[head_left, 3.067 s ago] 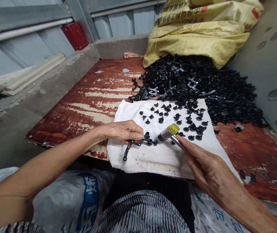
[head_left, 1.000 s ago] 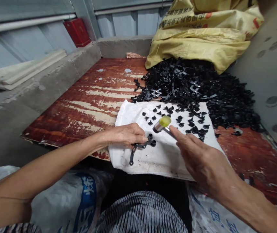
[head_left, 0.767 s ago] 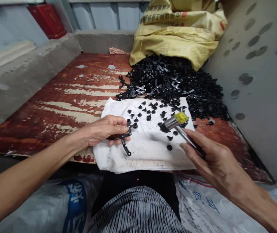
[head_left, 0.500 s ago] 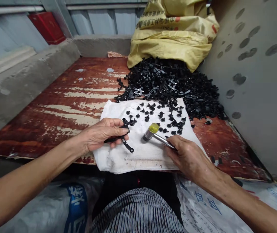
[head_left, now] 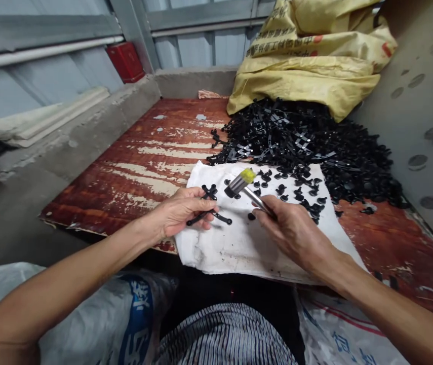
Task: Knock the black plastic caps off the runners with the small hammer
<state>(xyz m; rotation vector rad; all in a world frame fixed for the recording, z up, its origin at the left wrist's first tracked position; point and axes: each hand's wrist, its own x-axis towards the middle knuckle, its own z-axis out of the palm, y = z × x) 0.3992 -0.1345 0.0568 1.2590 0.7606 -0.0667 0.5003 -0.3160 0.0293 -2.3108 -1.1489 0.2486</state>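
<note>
Head: hands snug around hammer and, seemingly, linkage

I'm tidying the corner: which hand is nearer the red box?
Left. The left hand is this side of the red box, to its right; the right hand, gripping the hammer, sits farther right.

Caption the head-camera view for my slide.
Left hand holding a jointed black part, right hand gripping a hammer over a white cloth strewn with small black pieces.
</note>
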